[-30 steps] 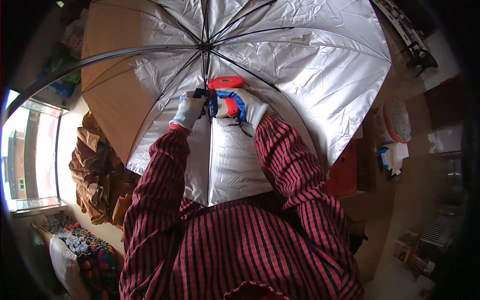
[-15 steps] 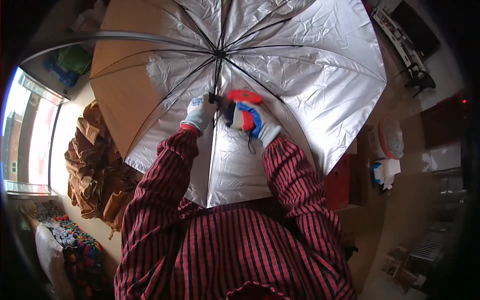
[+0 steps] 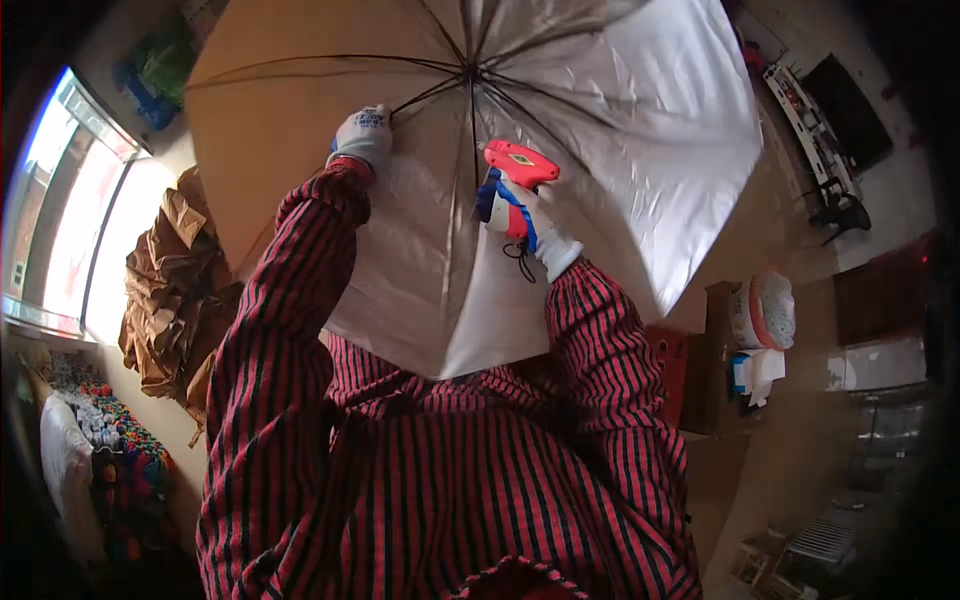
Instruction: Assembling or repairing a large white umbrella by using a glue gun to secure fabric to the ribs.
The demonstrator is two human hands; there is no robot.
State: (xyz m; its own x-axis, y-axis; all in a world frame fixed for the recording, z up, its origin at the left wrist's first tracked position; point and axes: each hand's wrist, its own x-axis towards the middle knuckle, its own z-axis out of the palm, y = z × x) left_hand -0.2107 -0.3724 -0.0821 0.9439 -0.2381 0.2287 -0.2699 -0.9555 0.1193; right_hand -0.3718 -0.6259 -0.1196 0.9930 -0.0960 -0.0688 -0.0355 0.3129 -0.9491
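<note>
An open umbrella (image 3: 640, 180) with a silver inner face spreads before me, its dark ribs meeting at a hub (image 3: 471, 74). My left hand (image 3: 364, 138), in a white glove, is closed at a dark rib on the left of the canopy; its fingertips are partly hidden. In my gloved right hand (image 3: 540, 222) is a red pistol-shaped tagging gun (image 3: 522, 160), its nose pointing left. A black cord loop (image 3: 520, 262) hangs under that hand. The gun stands right of the rib running down from the hub, apart from my left hand.
Crumpled brown paper (image 3: 170, 300) lies at the left, below a bright window (image 3: 75, 200). A colourful heap (image 3: 125, 450) is at the lower left. To the right are a red-rimmed tub (image 3: 770, 310), a white box (image 3: 762, 372) and a red crate (image 3: 668, 365).
My left hand has moved up and left, from the lower rib to another one. The tagging gun has lifted up and right. The umbrella has turned and shifted, its hub now higher.
</note>
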